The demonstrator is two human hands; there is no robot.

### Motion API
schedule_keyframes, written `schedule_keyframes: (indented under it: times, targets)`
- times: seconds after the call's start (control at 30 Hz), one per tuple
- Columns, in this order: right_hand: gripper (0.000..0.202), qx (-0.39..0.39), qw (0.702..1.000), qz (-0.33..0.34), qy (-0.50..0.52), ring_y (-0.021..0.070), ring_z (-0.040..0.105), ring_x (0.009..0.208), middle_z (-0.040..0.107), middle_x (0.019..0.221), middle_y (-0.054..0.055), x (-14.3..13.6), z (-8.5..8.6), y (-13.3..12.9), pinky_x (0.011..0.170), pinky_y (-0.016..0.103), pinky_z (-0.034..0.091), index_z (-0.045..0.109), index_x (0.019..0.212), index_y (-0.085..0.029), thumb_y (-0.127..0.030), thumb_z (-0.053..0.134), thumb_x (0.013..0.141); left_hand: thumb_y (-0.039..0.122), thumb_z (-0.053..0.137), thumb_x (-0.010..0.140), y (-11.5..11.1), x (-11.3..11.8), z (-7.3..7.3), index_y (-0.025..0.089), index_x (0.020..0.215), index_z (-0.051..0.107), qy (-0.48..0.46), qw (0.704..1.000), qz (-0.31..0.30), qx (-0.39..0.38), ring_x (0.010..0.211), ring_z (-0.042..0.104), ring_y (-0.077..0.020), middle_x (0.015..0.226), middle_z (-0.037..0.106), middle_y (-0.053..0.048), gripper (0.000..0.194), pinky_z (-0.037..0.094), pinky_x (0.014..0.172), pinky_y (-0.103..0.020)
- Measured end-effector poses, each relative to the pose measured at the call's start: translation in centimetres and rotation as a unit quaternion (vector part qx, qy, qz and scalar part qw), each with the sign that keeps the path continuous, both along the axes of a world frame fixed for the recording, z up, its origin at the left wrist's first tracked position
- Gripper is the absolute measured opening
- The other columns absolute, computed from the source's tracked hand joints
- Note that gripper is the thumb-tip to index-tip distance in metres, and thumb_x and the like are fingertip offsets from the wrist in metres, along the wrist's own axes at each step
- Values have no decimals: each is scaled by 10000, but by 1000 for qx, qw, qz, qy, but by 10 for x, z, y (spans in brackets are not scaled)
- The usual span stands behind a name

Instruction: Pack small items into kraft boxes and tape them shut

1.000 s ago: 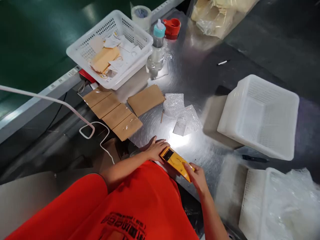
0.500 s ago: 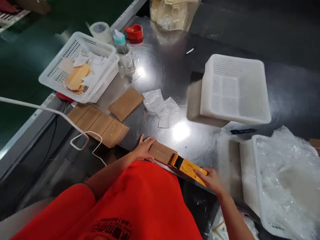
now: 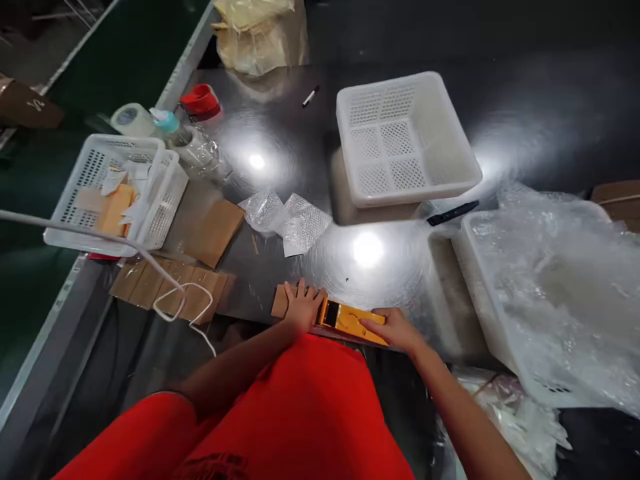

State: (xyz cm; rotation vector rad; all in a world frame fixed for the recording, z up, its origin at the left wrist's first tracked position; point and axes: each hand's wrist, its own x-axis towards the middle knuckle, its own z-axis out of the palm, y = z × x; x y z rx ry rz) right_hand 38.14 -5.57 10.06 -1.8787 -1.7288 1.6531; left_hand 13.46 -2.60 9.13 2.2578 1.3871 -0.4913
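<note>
A small brown cardboard piece [image 3: 281,301] lies at the table's near edge, close to the red shirt. My left hand [image 3: 303,308] rests flat on it with the fingers spread, covering much of it. A yellow-orange tool with a black window [image 3: 350,321], which looks like a cutter or tape dispenser, lies along the edge just right of that hand. My right hand [image 3: 393,328] grips its right end, thumb on top. Bubble wrap pieces [image 3: 305,223] and a flat brown cardboard piece [image 3: 216,232] lie farther in.
An empty white basket [image 3: 395,147] stands beyond. At right, another basket [image 3: 487,300] overflows with clear plastic wrap. Stacked baskets [image 3: 65,200] with paper scraps, tape rolls [image 3: 133,120], a red dispenser [image 3: 201,101] and a white cable [image 3: 145,255] are at left.
The view has turned to the right. My left hand has slid right along the cardboard, up against the yellow tool. My right hand still holds the tool, now nearer to the left hand.
</note>
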Motion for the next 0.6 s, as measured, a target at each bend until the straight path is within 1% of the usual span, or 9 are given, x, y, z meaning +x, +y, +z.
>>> schedule_keyframes:
  times: [0.1,0.17,0.27,0.33,0.4,0.47,0.53,0.6]
  targets:
    - [473,-11,999,9,32,119,424,544,483,537,-24,14,-6,-6,492,245,262,616,627,-171,-619,526,750,299,547,850,1,-2,-1,266,1394,411,29,1000,-3,12,1356,255,-474,1380,482,-166,561,101,970,-829]
    - [483,-19,999,11,36,125,433,542,487,533,-22,33,-9,-13,492,248,267,620,632,-173,-633,521,743,234,557,839,1,-2,-2,288,1385,414,47,999,-8,21,1353,278,-450,1374,490,-146,567,118,982,-817]
    - [508,-21,999,19,-17,135,443,524,494,513,-10,65,-8,-22,488,258,261,628,622,-179,-658,502,734,194,679,735,0,-1,-3,299,1395,388,63,998,-19,20,1339,293,-444,1384,484,-130,729,122,994,-805]
    - [514,-13,996,33,-77,143,454,517,520,513,6,76,-3,-23,492,267,251,642,621,-186,-665,495,738,179,736,666,1,0,-3,292,1398,381,67,997,-20,15,1328,299,-450,1385,482,-130,821,113,992,-809]
    - [507,-7,990,52,-131,156,474,528,557,536,27,76,4,-20,501,277,247,656,630,-195,-661,493,745,175,739,651,2,0,-3,274,1393,389,62,998,-17,4,1312,316,-450,1383,481,-146,827,108,975,-826]
    - [503,-2,983,67,-169,166,488,544,579,560,46,67,11,-14,510,283,244,656,631,-199,-653,480,758,200,720,670,3,-1,-1,255,1387,396,39,999,-17,-12,1294,339,-443,1377,482,-168,789,99,956,-841]
    - [506,-4,980,72,-187,165,486,547,578,563,51,56,17,-9,513,286,239,643,619,-199,-650,467,766,239,714,675,6,-6,3,247,1385,392,0,1000,-17,-24,1281,355,-434,1374,480,-178,780,80,959,-839]
    - [501,-5,982,68,-174,157,474,540,555,543,39,42,21,-4,511,281,234,627,605,-197,-645,467,765,270,743,633,10,-19,8,241,1387,377,-52,998,-18,-36,1276,365,-425,1375,474,-181,838,73,986,-815]
